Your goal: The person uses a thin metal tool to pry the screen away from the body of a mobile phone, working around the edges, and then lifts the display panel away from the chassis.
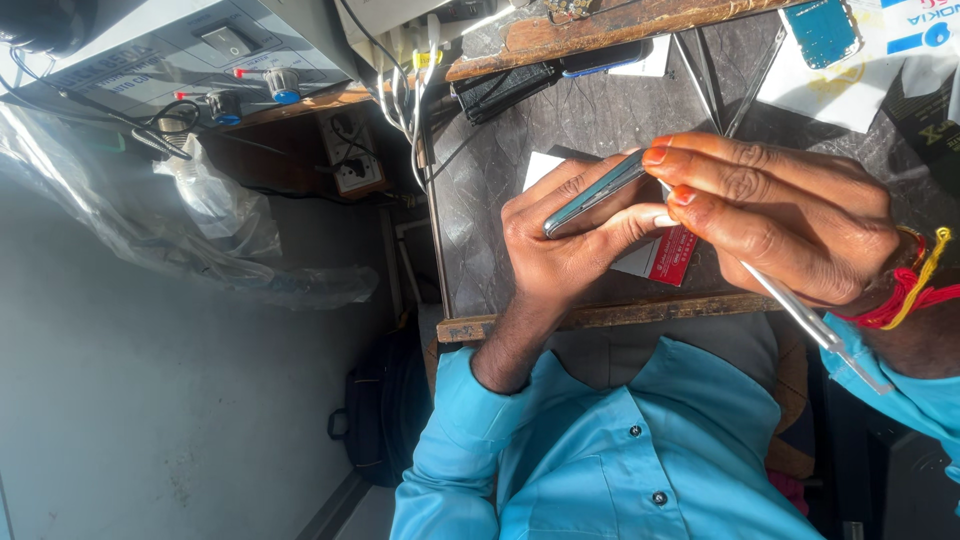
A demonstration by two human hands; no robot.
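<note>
While the phone (595, 193) lies on its edge in the left hand (560, 245), its long side runs up and away toward the right hand (790, 215). It is thin and flat, with a shiny grey-blue rim that looks like smooth metal or hard plastic. The left hand is curled around it, fingers under and thumb along the side, so it is gripped tight. The far end of the phone touches the fingertips of the right hand.

The right hand is pinched shut on a thin metal tool (800, 310). The tool is long, straight and silver, and its back end sticks out past the wrist toward the blue shirt (640, 440). Its tip meets the phone at the near end of the right hand, but the fingers hide the exact spot. So the right hand is the one closest to the working end of the phone.

Just under both hands lies a small white and red card (668, 255). Below that is a dark, scratched mat (490, 200) on a rough wooden bench (600, 315). More thin metal tools (705, 75) lie beyond the right hand. Red and yellow threads (915, 285) are tied on the right wrist.
</note>
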